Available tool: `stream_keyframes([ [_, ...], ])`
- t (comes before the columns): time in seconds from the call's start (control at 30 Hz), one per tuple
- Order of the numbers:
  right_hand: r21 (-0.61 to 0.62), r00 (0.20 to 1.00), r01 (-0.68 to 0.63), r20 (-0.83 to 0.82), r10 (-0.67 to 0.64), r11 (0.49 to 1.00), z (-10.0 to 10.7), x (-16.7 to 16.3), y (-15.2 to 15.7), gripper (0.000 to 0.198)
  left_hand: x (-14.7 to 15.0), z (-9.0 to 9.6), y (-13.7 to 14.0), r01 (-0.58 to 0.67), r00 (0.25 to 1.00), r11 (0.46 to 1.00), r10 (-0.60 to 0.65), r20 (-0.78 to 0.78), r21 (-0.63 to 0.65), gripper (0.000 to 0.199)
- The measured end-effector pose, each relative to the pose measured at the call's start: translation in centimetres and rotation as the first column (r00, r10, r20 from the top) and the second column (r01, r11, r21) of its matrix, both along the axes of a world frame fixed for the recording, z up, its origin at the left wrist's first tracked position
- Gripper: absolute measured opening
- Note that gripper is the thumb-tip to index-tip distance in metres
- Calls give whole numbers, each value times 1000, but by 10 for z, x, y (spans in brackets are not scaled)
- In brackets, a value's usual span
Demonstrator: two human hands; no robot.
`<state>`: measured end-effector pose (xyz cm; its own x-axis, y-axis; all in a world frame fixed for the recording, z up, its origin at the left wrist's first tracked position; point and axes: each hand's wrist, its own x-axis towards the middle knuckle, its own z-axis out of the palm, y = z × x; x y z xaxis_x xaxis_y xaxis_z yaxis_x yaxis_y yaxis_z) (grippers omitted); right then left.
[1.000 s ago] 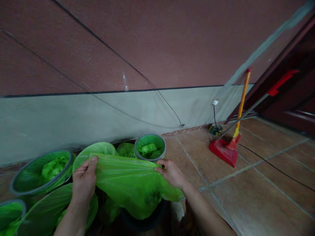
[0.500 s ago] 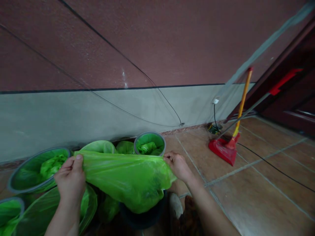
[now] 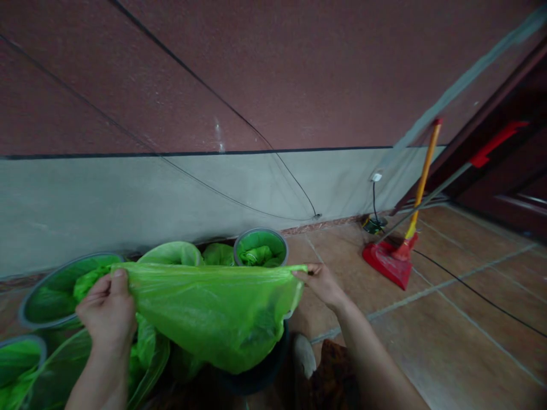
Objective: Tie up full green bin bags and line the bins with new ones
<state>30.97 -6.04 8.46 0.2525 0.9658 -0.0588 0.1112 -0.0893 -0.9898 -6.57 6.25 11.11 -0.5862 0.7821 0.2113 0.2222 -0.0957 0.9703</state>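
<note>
A green bag (image 3: 205, 316) is held taut across the lower centre of the frame, its top edge pinched at one end by the left hand (image 3: 109, 310) and at the other by the right hand (image 3: 318, 282). The edge appears to be at the spreading stage; an even pull seems called for. The dark bucket (image 3: 265, 377) is mostly hidden by the bag, the dark patch behind the film cannot be made out, and a bin (image 3: 26, 339) at lower left is cut off.

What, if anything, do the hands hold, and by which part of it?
A green plastic bag, pinched at its upper edge: the left hand at one end, the right hand at the other.
</note>
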Motion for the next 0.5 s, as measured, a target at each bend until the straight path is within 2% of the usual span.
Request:
stream_keyframes([
  [0.1,23,926,151,-354,-133,988,8,2,5,37,0,-1,0,30,1000,999,-30,1,-21,11],
  [0.17,23,855,317,-439,-275,948,7,8,7,42,3,-2,-1,130,991,991,-129,19,-35,14],
  [0.2,18,829,415,-419,-370,910,5,12,8,44,6,-3,-2,181,983,983,-180,27,-42,15],
  [0.23,21,812,508,-347,-470,861,1,17,9,45,10,-5,-3,226,974,973,-224,35,-45,17],
  [0.3,93,749,662,-48,-661,744,-4,25,8,44,23,-8,-7,296,955,955,-295,27,-34,21],
  [0.37,259,584,712,299,-755,653,-5,26,5,44,41,-11,-12,357,933,934,-358,-33,-26,24],
  [0.4,344,506,684,412,-757,644,-4,21,4,45,51,-12,-16,394,914,918,-396,-89,-34,26],
  [0.43,400,482,625,478,-735,670,-1,12,3,46,62,-14,-21,441,886,896,-444,-135,-49,27],
  [0.47,419,524,543,508,-684,728,2,1,3,46,73,-15,-27,493,850,867,-497,-175,-67,28],
  [0.5,397,634,426,510,-581,813,4,-13,3,44,85,-17,-32,555,801,827,-560,-212,-86,28],
])
